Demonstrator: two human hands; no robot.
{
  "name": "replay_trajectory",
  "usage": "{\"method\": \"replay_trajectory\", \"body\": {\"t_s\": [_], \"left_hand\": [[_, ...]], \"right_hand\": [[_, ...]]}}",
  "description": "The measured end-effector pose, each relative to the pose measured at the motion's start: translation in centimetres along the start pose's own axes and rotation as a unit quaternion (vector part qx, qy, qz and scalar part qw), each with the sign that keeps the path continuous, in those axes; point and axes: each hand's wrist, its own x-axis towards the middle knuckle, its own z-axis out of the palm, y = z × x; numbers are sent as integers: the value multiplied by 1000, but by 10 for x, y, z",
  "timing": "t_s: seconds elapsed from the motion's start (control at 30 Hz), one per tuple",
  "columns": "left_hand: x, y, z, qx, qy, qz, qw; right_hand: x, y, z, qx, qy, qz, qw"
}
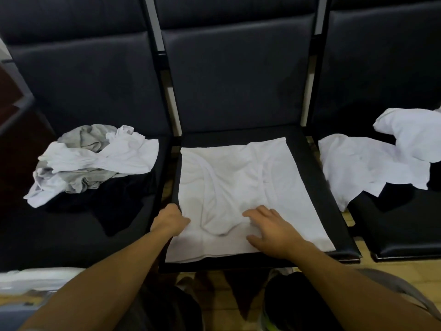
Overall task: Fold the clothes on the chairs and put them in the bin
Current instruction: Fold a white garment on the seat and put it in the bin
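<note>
While the white shirt (241, 187) lies flat on the middle chair (307, 168), the left hand (170, 219) pinches its near left edge with curled fingers. Right hand (272, 230) presses it, fingers spread apart.

A wooden floor (241, 283) in a light yellowish tone shows below the seats and in the narrow gaps between them. At the far left edge stands a piece of dark reddish-brown furniture (9, 96) (too cut off to tell what kind). Behind the seat backs, slim strips of pale wall (152, 22) appear. The person's dark-clothed knees (281, 304) sit at the bottom.
</note>
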Motion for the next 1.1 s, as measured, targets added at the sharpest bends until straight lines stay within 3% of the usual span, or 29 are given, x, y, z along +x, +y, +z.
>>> {"method": "replay_trajectory", "body": {"t_s": [0.1,0.17,0.2,0.3,0.33,0.37,0.4,0.43,0.47,0.53,0.63,0.77,0.83,0.93,1.03,1.1], "left_hand": [[-3,21,0,-68,-22,52,996],[-15,49,-6,-171,-59,126,975],[-24,64,-11,-260,-114,155,946],[-42,102,-29,-484,-320,193,791],[-40,111,-30,-487,-335,208,779],[-36,117,-28,-461,-321,222,797],[-28,119,-23,-394,-275,244,842],[-17,116,-15,-285,-201,279,895],[-4,111,-8,-153,-131,321,925],[18,96,9,78,-62,398,912],[24,82,27,258,-35,430,865],[-2,84,41,377,39,409,830],[-20,88,44,425,38,380,821],[-41,90,45,405,-22,356,842],[-52,79,31,297,-80,362,880],[-57,69,20,265,-76,364,889]], "right_hand": [[2,6,8,24,-38,16,999],[3,10,10,54,-41,22,997],[4,12,10,77,-41,27,996],[7,17,9,172,-36,54,983],[8,21,8,206,-31,66,976],[8,23,7,236,-28,76,968],[8,24,5,264,-29,87,960],[9,26,3,290,-28,96,952],[9,29,2,306,-22,103,946],[11,32,1,282,-9,113,953],[17,37,-1,136,9,125,983],[28,37,-6,45,21,159,986],[36,38,-8,-6,19,154,988],[47,46,-19,-63,0,135,989],[53,54,-31,-82,-1,107,991],[51,58,-35,-74,20,97,992]]}}
